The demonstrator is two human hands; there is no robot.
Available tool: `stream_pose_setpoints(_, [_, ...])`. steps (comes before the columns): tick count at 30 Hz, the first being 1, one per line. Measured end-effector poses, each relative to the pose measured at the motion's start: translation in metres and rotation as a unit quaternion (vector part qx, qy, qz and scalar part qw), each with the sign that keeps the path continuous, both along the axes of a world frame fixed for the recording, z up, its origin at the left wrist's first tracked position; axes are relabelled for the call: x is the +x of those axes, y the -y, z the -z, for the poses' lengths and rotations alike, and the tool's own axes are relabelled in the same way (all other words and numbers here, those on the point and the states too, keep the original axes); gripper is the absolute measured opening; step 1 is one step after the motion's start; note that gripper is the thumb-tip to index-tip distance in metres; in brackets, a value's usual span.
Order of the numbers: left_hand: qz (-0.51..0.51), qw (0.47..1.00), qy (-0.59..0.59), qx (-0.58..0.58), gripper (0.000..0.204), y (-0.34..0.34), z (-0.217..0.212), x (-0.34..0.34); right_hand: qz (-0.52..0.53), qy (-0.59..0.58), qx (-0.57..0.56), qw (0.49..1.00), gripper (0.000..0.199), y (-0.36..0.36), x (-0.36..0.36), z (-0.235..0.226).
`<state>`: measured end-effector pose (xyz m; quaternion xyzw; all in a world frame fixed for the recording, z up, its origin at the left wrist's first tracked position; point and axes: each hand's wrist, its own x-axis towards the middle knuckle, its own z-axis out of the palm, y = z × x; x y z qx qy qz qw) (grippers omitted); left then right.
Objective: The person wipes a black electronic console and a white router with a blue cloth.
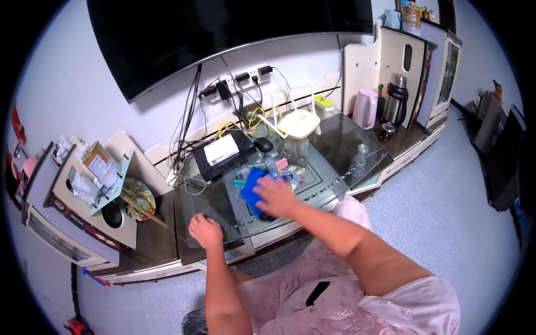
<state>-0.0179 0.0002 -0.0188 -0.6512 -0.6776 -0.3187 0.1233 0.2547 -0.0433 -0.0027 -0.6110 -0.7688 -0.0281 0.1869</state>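
Note:
My right hand [274,196] presses down on a blue cloth [251,188] on the glass-topped TV cabinet [329,192]. Its fingers lie over the cloth, which drapes toward the front edge. My left hand [205,230] is closed at the front left edge of the glass, its fingers curled. A small dark bit shows by its fingers, too small to name. Just behind the cloth are a pink clip [281,164], a teal piece [238,183] and a clear bag with dark contents [296,152].
A white router [299,123], a black box [223,154] and tangled cables stand behind. A glass bottle [359,159] is at the right, before a pink kettle [365,109] and a steel flask [396,100]. A wooden stick [144,210] leans left. The TV [229,33] hangs above.

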Motion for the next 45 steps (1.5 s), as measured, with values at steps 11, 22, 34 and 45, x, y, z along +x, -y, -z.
stream_pose_setpoints(11, [-0.003,0.999,-0.036,-0.016,0.027,0.001,-0.006,0.004,0.434,-0.007,-0.059,0.899,0.064,-0.017,0.276,-0.021])
stream_pose_setpoints(22, [-0.009,0.999,-0.044,-0.022,0.029,0.001,-0.008,0.003,0.31,0.045,-0.069,0.947,0.055,-0.085,0.11,-0.03])
stream_pose_setpoints(34, [-0.008,1.0,-0.029,-0.01,0.028,0.002,-0.007,0.002,-0.109,-0.052,0.081,0.989,0.056,-0.01,-0.057,-0.002])
stream_pose_setpoints(45, [0.013,0.999,-0.047,0.012,0.026,0.002,-0.007,0.002,0.23,0.034,0.048,0.971,0.057,0.016,0.234,-0.011])
